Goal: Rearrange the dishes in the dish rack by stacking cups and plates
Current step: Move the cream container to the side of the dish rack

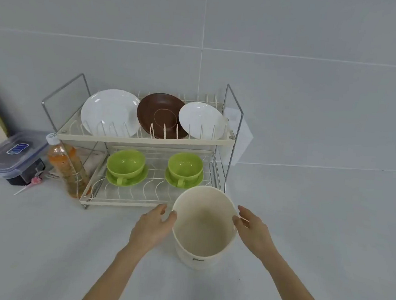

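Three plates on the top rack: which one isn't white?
The middle plate: it is dark brown, standing between the large white plate on the left and the smaller white plate on the right.

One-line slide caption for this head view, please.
Both hands, left hand and right hand, flank a cream container before the two-tier dish rack.

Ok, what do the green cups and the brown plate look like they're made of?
Green cups: likely plastic or melamine, uniform colour with a soft satin sheen. Brown plate: possibly glazed ceramic or melamine, smooth with a dull gloss and a ringed centre. Neither look settles it.
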The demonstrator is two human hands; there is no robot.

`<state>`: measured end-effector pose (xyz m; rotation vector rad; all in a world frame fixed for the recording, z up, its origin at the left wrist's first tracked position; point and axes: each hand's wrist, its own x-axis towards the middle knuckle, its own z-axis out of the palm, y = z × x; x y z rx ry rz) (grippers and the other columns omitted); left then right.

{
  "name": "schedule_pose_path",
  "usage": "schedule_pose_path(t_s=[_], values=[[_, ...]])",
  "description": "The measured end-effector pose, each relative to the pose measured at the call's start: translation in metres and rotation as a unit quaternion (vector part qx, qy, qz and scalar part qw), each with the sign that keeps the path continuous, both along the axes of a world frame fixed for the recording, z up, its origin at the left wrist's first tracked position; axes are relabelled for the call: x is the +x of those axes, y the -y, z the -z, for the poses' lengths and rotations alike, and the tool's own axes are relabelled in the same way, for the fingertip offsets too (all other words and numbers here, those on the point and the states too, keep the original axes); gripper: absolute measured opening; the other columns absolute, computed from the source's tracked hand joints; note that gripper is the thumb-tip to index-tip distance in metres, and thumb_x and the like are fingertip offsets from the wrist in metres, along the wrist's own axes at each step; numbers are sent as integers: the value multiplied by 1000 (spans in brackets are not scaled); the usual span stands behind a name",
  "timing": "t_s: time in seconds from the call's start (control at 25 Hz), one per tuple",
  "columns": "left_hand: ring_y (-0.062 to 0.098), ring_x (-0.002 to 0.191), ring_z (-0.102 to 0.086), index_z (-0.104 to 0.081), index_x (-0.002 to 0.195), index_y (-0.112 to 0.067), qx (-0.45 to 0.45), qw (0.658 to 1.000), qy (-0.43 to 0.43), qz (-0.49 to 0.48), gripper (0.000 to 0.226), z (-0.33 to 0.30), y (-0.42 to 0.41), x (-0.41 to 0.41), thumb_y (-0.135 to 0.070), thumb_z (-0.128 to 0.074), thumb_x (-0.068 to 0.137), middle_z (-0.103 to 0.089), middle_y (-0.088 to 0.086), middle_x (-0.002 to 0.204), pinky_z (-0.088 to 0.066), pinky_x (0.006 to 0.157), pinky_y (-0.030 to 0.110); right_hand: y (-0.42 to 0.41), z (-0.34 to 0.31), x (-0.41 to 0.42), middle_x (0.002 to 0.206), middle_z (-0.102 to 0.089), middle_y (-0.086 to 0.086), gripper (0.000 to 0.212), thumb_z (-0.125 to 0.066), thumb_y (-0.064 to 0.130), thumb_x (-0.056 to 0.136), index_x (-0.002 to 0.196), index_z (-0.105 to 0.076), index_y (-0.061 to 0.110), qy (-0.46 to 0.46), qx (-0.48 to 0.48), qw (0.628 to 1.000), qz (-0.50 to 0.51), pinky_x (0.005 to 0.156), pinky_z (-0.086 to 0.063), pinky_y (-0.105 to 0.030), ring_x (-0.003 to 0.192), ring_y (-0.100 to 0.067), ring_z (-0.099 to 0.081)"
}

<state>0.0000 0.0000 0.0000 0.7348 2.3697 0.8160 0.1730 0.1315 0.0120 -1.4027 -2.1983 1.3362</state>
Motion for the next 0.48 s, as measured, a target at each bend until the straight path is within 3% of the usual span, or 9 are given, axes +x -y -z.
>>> schedule_pose_path(t_s=[0.12, 0.28, 0.36, 0.48], values=[[24, 127, -47, -45, 135, -20, -16, 999, 30, -1, 50, 15, 1, 3, -41, -42, 89, -53, 1, 137, -37, 102, 34, 4, 10, 2, 129, -59, 1, 40, -38, 24, 95, 134, -47, 18, -10, -28, 999, -14, 88, -34, -20, 118, -16, -53], [22, 113, -60, -64, 112, -22, 52, 996, 72, -19, 33, 22, 4, 10, -36, -42, 91, -69, 2, 115, -43, 94, 33, 9, 21, 3, 83, -60, 14, 35, -34, 27, 97, 120, -59, 18, -53, -41, 998, 1, 75, -39, -21, 89, -14, -52], [23, 102, -66, -68, 99, -19, 73, 995, 60, -32, 31, 22, 6, 15, -35, -42, 92, -74, 5, 99, -45, 85, 33, 10, 25, 3, 77, -59, 14, 34, -35, 27, 97, 117, -61, 19, -68, -39, 997, 9, 80, -43, -24, 88, -15, -55], [29, 91, -67, -68, 89, -14, 87, 994, 44, -48, 32, 20, 6, 21, -33, -43, 92, -72, 12, 85, -49, 80, 37, 9, 27, 5, 78, -62, 0, 32, -34, 26, 97, 106, -64, 21, -77, -28, 997, 12, 87, -47, -34, 84, -21, -57]])
